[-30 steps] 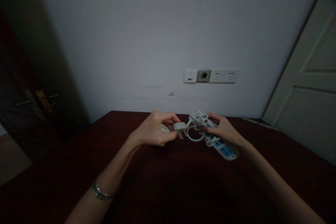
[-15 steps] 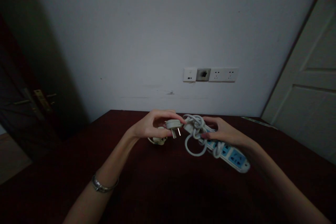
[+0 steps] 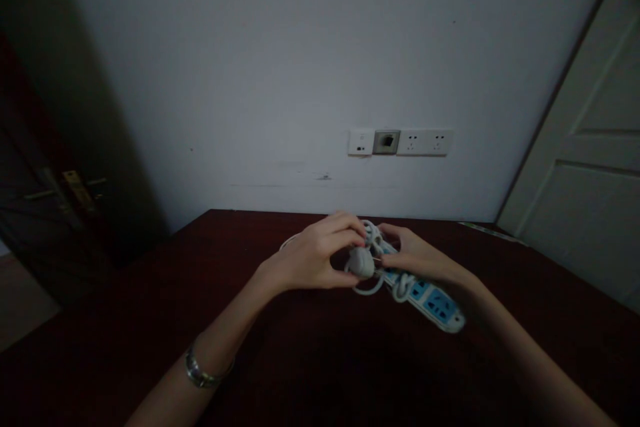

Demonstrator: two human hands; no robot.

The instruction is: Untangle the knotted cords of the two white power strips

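My left hand (image 3: 314, 257) pinches the white plug (image 3: 361, 262) of a power strip and presses it against the coiled white cord (image 3: 373, 240). My right hand (image 3: 417, 257) grips the white and blue power strip (image 3: 434, 303) near its cord end, with the cord wound round the strip. The far end of the strip sticks out to the lower right above the dark red table (image 3: 325, 360). A loop of cord (image 3: 289, 241) shows just behind my left hand. A silver bracelet (image 3: 200, 373) sits on my left wrist.
A row of wall sockets (image 3: 400, 142) is on the white wall above the table. A white door (image 3: 585, 167) stands at the right and a dark door with a brass handle (image 3: 70, 190) at the left. A thin pale strip (image 3: 493, 232) lies at the table's far right edge.
My left hand has carried the plug to the right, into the cord bundle. The small pale thing under my left hand no longer shows. The power strip has tilted slightly.
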